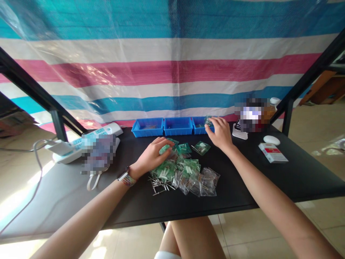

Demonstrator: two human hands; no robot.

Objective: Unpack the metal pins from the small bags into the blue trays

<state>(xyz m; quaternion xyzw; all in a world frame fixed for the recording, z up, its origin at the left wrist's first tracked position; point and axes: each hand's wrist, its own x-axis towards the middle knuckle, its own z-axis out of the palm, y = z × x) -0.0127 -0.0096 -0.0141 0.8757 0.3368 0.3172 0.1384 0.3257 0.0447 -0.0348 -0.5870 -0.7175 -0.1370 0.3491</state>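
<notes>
A heap of small clear plastic bags (pixel 185 172), many with green contents, lies in the middle of the black table (pixel 242 187). My left hand (pixel 153 154) rests on the heap's far left side, fingers curled round a green bag (pixel 165 149). My right hand (pixel 219 132) reaches to the rightmost of three blue bins (pixel 199 124) and pinches a small green bag (pixel 208 120) over its rim. Loose metal pins (pixel 159 186) lie at the heap's near left edge. One more green bag (pixel 202 147) sits apart, just left of my right wrist.
Two more blue bins (pixel 148 127) (pixel 178 126) line the back edge. A white power strip (pixel 81 142) and cable sit at the left. A white mouse (pixel 271 140) and a red-and-white box (pixel 272 152) lie at the right. A striped tarp hangs behind; black frame legs stand on both sides.
</notes>
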